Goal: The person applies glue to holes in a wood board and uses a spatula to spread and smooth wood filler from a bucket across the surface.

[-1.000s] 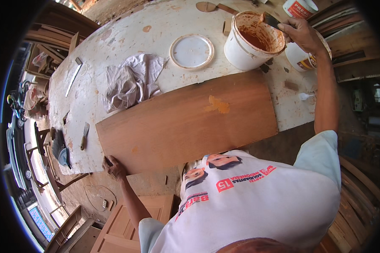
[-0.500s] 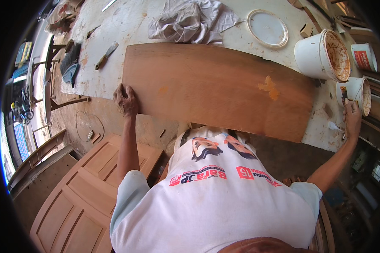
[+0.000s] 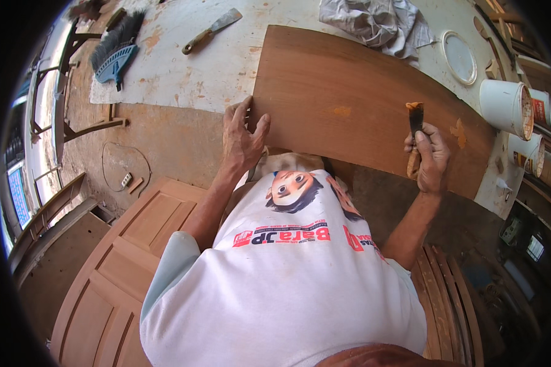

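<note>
Wood panel door [image 3: 128,257]: laid on the floor, nearest.
Left hand [image 3: 242,137]: pressed flat, fingers spread, on the board's near corner.
Right hand [image 3: 428,156]: closed around a putty knife [image 3: 415,125].
Board [image 3: 361,101]: laid on the white bench [image 3: 190,67].
Bucket [image 3: 505,107]: far right.

The left hand [image 3: 242,137] lies flat, fingers spread and pointing far, forearm running up from the near left. The right hand [image 3: 428,160] is fisted, thumb up, forearm raised
</note>
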A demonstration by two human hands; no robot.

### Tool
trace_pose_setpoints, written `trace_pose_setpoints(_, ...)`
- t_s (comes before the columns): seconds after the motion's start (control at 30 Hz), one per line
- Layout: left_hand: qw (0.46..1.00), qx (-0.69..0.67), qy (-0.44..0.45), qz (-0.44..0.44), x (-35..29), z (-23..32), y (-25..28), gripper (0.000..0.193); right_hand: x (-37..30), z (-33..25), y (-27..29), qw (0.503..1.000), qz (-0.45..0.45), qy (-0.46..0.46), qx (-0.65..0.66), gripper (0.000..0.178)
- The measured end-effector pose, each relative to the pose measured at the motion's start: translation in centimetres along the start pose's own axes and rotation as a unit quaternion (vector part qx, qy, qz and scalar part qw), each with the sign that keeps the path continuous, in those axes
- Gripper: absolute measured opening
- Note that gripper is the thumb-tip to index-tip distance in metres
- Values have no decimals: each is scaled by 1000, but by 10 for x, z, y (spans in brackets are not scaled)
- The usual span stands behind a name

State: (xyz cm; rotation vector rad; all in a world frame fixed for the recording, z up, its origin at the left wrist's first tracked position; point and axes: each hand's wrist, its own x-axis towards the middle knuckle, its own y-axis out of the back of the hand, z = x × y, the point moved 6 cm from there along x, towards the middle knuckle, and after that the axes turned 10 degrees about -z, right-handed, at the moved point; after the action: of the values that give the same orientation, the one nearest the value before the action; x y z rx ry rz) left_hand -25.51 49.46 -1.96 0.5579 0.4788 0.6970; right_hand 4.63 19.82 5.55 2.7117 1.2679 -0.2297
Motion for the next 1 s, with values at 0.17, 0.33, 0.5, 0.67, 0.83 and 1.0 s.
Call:
trace_pose_setpoints(0.17, 986, -105, -72, -109, -1, -12, 21, 63, 48, 6, -175, 996, -83, -23, -18, 30)
trace_pose_setpoints(0.33, 976, -100, -115, -156, 10, -28, 28, 65, 71, -15, -241, 946, -51, 117, -300, 39)
trace_pose_setpoints(0.5, 964, -126, -153, -176, 14, -32, 34, 67, 77, -19, -264, 877, -54, 107, -464, 39)
trace_pose_setpoints(0.67, 961, -104, -195, -168, 17, -35, 39, 69, 73, -16, -293, 842, -94, 25, -530, 43)
trace_pose_setpoints(0.83, 953, -123, -195, -196, 21, -41, 39, 69, 75, -24, -318, 839, -124, -52, -527, 46)
trace_pose_setpoints(1.0, 946, -126, -196, -224, 27, -39, 43, 68, 79, -20, -326, 837, -142, -17, -528, 37)
